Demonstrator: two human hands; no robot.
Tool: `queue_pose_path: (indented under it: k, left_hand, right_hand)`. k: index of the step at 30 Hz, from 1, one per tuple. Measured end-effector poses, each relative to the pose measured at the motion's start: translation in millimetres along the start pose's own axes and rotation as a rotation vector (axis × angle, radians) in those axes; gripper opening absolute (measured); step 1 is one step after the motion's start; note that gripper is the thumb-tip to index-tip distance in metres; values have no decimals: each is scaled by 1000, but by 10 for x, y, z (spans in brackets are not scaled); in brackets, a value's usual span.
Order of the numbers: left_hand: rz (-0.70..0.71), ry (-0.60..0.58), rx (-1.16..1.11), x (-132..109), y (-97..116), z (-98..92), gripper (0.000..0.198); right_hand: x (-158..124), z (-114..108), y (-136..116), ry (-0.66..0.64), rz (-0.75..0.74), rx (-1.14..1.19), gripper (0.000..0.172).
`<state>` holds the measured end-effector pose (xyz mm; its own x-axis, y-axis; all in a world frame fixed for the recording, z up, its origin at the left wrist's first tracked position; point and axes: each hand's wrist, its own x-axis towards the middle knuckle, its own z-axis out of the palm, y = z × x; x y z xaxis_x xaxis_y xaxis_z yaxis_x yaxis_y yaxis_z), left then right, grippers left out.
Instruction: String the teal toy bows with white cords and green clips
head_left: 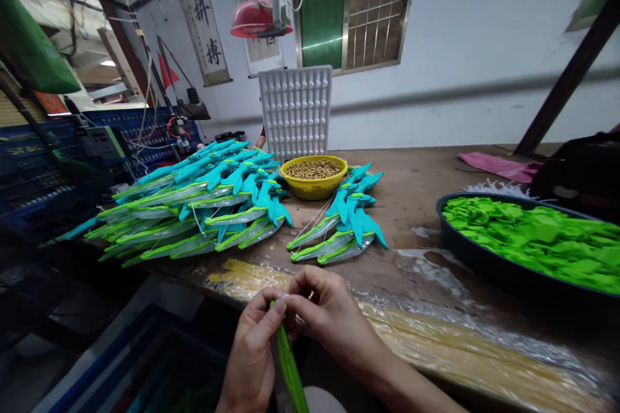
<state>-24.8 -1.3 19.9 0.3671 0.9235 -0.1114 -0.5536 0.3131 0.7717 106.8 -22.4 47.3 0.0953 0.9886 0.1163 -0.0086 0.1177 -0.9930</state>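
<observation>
My left hand [252, 352] is closed around the top of a long bright green piece with clear film [290, 371], which hangs down toward the bottom edge. Fingers of my right hand [332, 306] pinch together at its upper tip, against the left thumb and forefinger. Something thin and whitish shows at that tip, too small to name. Just beyond my hands lie a few turquoise-and-green plastic pieces [356, 219] with clear film and white strings. A larger stack of the same pieces [232, 174] spreads over the table to the left.
A yellow bowl [312, 190] of small brass-coloured rings stands behind the pieces, before an upright grey moulded tray [296, 110]. To the right, a dark tub [458, 239] holds flat green parts. Clear plastic covers the table's front edge [436, 329]. A red lamp [256, 16] hangs above.
</observation>
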Motion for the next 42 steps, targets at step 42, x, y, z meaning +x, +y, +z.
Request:
queue_pose_path:
  k: [42]
  left_hand:
    - [-54, -62, 90, 14, -21, -57, 30]
  right_hand:
    - [-114, -57, 26, -62, -514, -430, 24]
